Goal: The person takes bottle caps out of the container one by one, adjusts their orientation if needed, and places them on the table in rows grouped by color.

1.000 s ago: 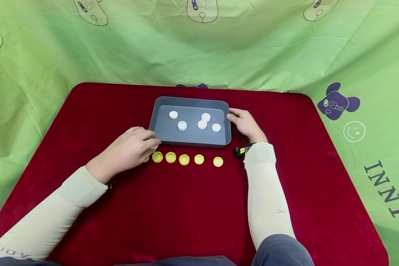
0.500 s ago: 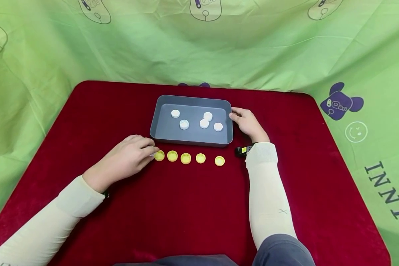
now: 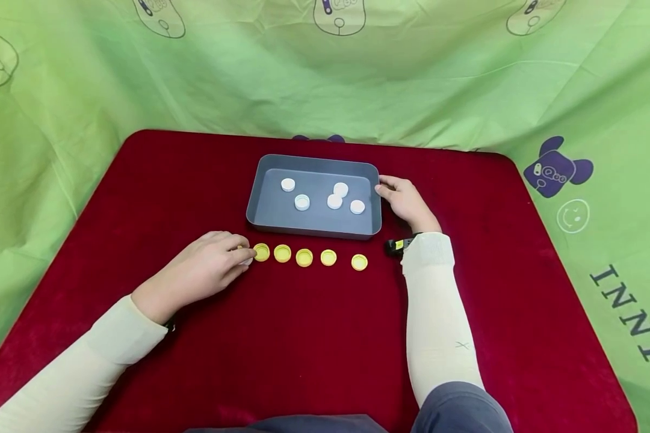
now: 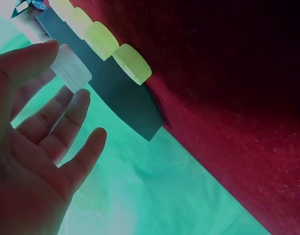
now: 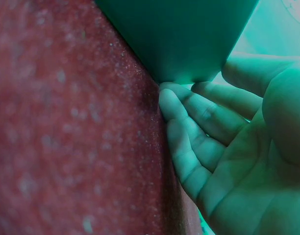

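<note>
Between thumb and fingertips my left hand (image 3: 203, 264) pinches a white bottle cap (image 4: 72, 68), at the left end of a row of yellow bottle caps (image 3: 282, 253). The row lies along the near side of a grey tray (image 3: 314, 229). A sliver of yellow shows by the left fingertips, mostly hidden. My right hand (image 3: 408, 203) grips the tray's right end, thumb at the rim and fingers against the outer wall. Several white caps (image 3: 302, 202) lie inside the tray, two of them touching or overlapping.
A red cloth (image 3: 303, 337) covers the table. Green fabric (image 3: 325, 90) with printed figures hangs behind and at the sides. A black wrist device (image 3: 396, 247) sits by the right sleeve.
With the white cap, my left hand has come from the tray's near left corner toward me, down to the row's left end. My right hand has stayed on the tray.
</note>
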`<state>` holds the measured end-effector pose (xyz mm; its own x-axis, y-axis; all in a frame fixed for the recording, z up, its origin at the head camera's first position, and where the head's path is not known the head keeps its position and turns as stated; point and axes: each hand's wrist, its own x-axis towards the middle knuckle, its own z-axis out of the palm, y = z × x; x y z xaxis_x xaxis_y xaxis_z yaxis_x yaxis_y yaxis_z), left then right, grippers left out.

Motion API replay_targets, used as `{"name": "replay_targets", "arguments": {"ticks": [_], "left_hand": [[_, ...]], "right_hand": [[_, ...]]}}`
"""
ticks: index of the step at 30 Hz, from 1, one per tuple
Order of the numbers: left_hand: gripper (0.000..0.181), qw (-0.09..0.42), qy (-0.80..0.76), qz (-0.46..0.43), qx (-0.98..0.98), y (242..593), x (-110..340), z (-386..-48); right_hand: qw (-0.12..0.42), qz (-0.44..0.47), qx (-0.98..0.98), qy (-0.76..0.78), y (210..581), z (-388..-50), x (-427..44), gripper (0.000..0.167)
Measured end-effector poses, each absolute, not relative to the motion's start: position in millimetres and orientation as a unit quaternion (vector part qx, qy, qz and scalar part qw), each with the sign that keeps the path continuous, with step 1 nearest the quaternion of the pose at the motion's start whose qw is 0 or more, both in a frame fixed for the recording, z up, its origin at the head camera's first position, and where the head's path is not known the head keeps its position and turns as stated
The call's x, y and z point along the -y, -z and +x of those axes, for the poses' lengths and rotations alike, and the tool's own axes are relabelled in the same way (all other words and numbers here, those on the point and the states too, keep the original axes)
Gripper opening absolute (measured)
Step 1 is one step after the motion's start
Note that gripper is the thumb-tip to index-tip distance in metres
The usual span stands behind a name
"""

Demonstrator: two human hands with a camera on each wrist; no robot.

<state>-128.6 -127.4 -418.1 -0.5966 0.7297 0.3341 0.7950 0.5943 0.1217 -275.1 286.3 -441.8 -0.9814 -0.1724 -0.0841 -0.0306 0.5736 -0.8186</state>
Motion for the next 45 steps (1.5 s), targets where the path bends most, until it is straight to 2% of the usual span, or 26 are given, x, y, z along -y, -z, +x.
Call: {"name": "replay_targets", "arguments": {"ticks": [17, 45], "left_hand": [[0.022, 0.116, 0.125, -0.425, 0.889, 427.4, 136.6, -110.0], [0.022, 0.069, 0.107, -0.410, 0.903, 439.0, 143.9, -104.1]], "right_hand": [[0.082, -0.058, -0.885, 0.455, 439.6, -274.2, -286.0, 0.045], [0.081, -0.055, -0.878, 0.469, 443.2, -275.3, -286.8, 0.045]]}}
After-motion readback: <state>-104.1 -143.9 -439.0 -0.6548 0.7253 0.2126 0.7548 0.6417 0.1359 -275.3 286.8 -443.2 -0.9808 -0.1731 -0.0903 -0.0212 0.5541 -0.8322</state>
